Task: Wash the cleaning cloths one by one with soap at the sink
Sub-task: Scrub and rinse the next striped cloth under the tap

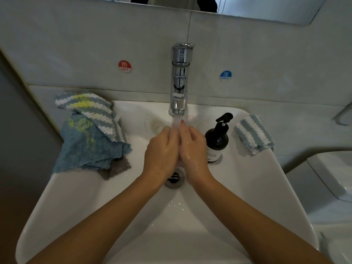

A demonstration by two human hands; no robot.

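A single head-worn wide-angle camera is looking forward and steeply down onto the sink (253,187) from close above its near rim. The faucet (180,77) is sitting upper centre, facing the lens. Both forearms are entering from the bottom corners. The tiled back wall (76,44) is filling the top, with its lines bowing toward the edges. No second view is supplied.

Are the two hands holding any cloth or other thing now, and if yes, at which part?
Nothing is held. The left hand and right hand press together under the running tap; no cloth shows between them.
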